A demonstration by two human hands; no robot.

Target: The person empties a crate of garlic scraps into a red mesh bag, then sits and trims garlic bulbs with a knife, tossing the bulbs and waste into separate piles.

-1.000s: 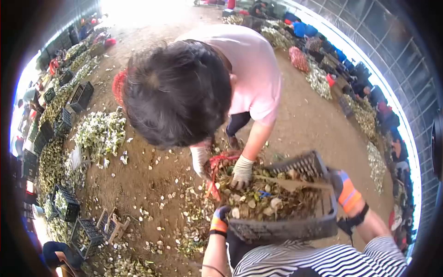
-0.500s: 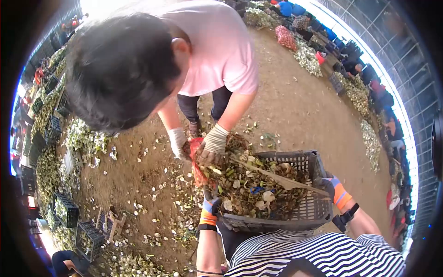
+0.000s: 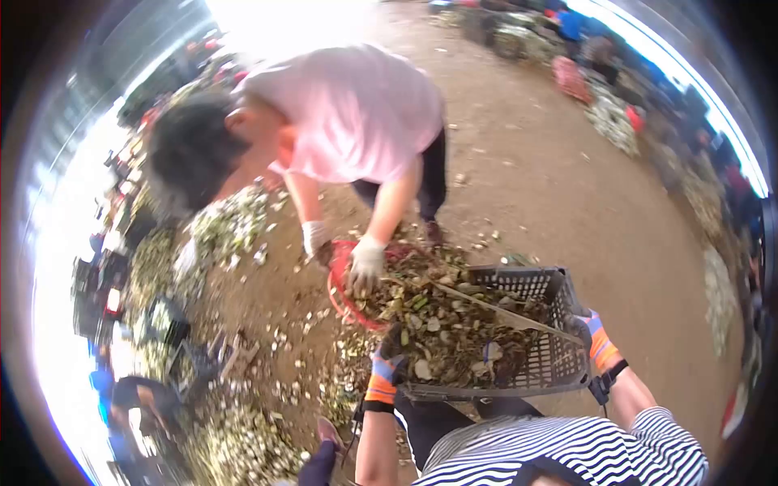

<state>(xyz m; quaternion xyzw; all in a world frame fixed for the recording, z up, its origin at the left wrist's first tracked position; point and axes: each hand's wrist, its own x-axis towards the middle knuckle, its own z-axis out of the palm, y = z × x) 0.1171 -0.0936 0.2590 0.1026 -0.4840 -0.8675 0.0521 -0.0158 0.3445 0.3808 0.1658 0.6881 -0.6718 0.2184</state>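
A black plastic crate (image 3: 559, 368) hangs tilted before me, holding dry plant scraps (image 3: 462, 328) at its left and middle. My left hand (image 3: 385, 368), in an orange and grey glove, grips the crate's near left corner. On the right side, my right hand (image 3: 596, 336) is closed round the crate's rim. Beyond the crate's left end, a person in a pink shirt (image 3: 348, 113) bends over a red container (image 3: 340, 283) with scraps at its mouth. That person's gloved hands are on the container and the scraps. A long flat stalk (image 3: 494, 310) lies across the crate.
Pale plant pieces (image 3: 251, 445) lie in heaps on the dirt floor (image 3: 519, 170) at lower left. Another person's shoe (image 3: 328, 433) shows near my left arm. Dark crates and seated people line the left. More heaps and a pink sack (image 3: 571, 78) stand at upper right.
The view has shifted. The person in pink now appears farther off, with the head lower, and the red container shows wider open beside the crate. Another person's leg has come in below.
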